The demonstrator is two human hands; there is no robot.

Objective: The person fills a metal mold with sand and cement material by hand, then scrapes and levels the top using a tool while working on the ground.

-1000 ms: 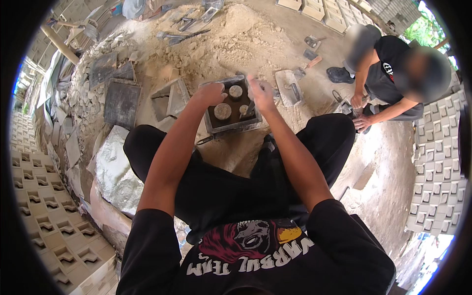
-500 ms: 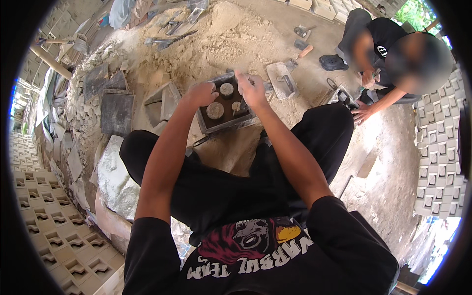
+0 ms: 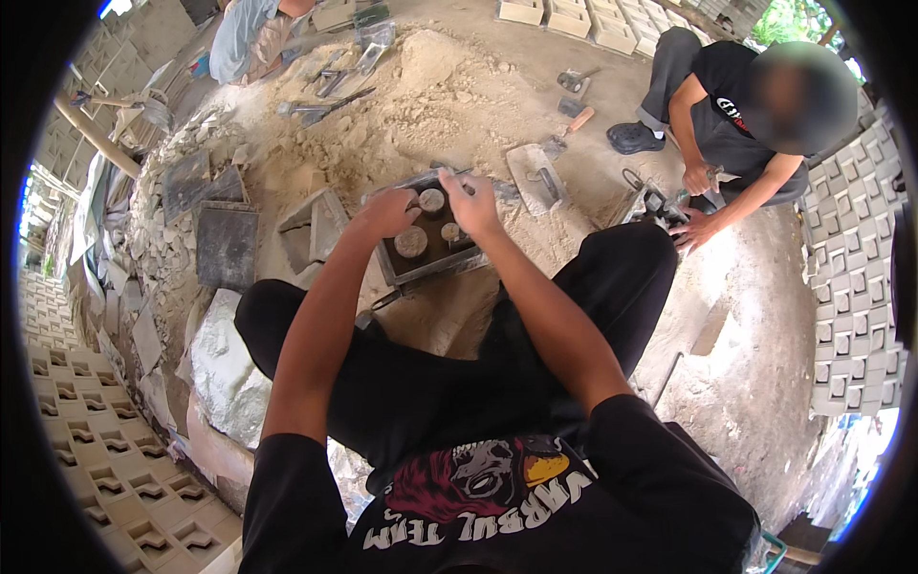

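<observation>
A dark square mould frame (image 3: pixel 435 271) sits on the sandy ground beyond my bent legs. Inside it are a large pale round disc (image 3: pixel 411 243), another pale disc (image 3: pixel 432 201) toward the far side, and a smaller pale piece (image 3: pixel 450 231). My left hand (image 3: pixel 389 212) is closed over the far left part of the frame, fingers curled. Across from it, my right hand (image 3: pixel 470 204) bends its fingers at the far right part, thumb and forefinger close to the far rim. Whatever either hand grips is hidden by the fingers.
Right of the frame lies a pale float with a handle (image 3: pixel 545 182), near a trowel (image 3: pixel 564 137). Loose sand (image 3: pixel 421 115) is heaped beyond. Dark plates (image 3: pixel 228 239) and a white block (image 3: pixel 228 359) stand left. A co-worker (image 3: pixel 741 124) crouches at right.
The view has shifted slightly, showing more of another person at the far left. Both my hands stay at the frame with little change. The co-worker at right has raised their upper body.
</observation>
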